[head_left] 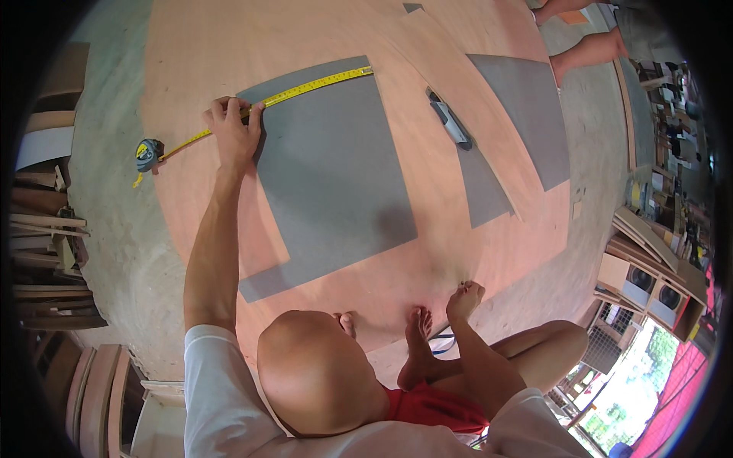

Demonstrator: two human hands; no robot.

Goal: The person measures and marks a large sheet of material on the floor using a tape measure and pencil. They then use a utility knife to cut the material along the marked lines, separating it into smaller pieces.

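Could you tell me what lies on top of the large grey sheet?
A yellow tape measure runs along the far edge of the grey sheet, pinned by the left hand at its corner. The corner under the hand is covered.

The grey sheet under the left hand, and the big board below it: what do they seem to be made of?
The grey sheet looks like thin laminate or a similar sheet material: flat, uniformly matte grey, with clean straight edges; the exact material is unclear. The big board under it seems to be plywood, reddish-brown and unvarnished with faint grain. The left hand presses a yellow tape measure against the sheet.
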